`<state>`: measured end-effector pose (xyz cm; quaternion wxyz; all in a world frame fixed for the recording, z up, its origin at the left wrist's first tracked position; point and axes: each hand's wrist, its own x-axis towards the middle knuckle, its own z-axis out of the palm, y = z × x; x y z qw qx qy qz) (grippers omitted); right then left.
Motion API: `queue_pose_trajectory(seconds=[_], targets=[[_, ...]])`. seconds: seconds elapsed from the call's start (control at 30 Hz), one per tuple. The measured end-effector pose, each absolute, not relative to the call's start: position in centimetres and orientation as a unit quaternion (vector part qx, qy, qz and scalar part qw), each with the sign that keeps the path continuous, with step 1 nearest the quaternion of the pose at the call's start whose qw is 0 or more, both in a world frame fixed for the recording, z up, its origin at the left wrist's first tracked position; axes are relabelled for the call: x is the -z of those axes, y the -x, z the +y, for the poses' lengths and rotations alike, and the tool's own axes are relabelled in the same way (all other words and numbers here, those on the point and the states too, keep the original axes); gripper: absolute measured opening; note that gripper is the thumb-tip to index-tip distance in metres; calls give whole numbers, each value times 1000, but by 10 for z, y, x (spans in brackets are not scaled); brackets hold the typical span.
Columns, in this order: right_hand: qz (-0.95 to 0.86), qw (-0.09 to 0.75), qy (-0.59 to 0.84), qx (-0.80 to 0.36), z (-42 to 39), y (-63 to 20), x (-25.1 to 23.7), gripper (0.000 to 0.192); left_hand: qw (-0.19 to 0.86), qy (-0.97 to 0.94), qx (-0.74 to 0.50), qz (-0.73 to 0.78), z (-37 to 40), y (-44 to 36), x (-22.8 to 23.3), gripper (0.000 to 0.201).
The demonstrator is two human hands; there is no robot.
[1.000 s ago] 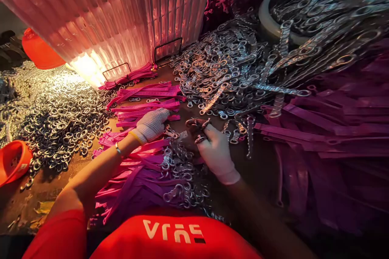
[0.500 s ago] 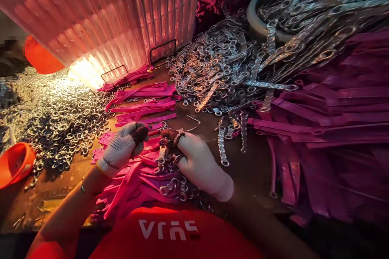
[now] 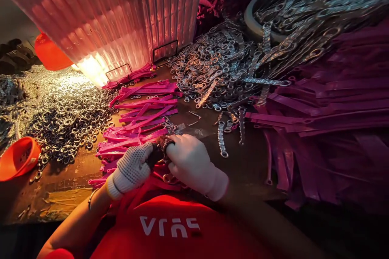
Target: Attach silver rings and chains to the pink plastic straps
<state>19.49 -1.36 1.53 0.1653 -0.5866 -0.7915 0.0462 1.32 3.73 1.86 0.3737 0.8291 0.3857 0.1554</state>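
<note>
My left hand, in a white dotted glove with dark fingertips, is closed close above the table. Against its fingertips, my right hand in a pale glove is closed too. Whatever lies between the fingers is hidden by the gloves. Flat pink straps are spread under and beyond both hands. A few metal rings show just below the right hand's fingers.
Loose metal rings are heaped at the left, near an orange cup on its side. Ridged translucent panels stand behind, brightly lit. Ring-ended metal strips pile up at the back right, more pink straps at the right.
Both hands have drawn closer together and moved slightly lower; my left hand has shifted right. The pink bit visible between the fingertips before is now hidden.
</note>
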Motion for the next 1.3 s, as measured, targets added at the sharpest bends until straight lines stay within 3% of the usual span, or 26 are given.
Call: queue_pose_trajectory(seconds=[0.13, 0.23, 0.33, 0.5, 0.73, 0.9, 1.0, 1.1, 1.2, 1.3], targets=[[-792, 88, 590, -134, -10, -191, -29, 23, 465, -765, -194, 401, 37, -5, -11, 25], [-787, 16, 589, -184, -5, -187, -35, 30, 413, -777, -201, 430, 33, -2, -10, 25], [-789, -25, 588, -179, -4, -184, -27, 25, 367, -806, -190, 424, 27, -3, -6, 22], [-834, -23, 535, -134, -7, -179, -7, 23, 328, -842, -149, 402, 27, -6, -2, 19], [-801, 10, 575, -168, -16, -205, -15, 15, 347, -854, -83, 379, 71, 40, -38, 15], [-741, 110, 632, -197, 6, -279, 4, 21, 480, -688, -189, 511, 79, 65, -39, 32], [-592, 39, 803, -57, 41, -320, 31, 26, 654, -478, -285, 512, 73, 46, -32, 42], [-544, -7, 838, 37, 75, -342, 56, 30, 799, -294, -259, 456, 74, 20, -31, 50], [-544, 2, 837, 59, 91, -346, 73, 30, 847, -242, -228, 414, 75, 2, -31, 40], [-550, 9, 833, 53, 92, -345, 79, 29, 830, -282, -228, 424, 70, -9, -25, 32]])
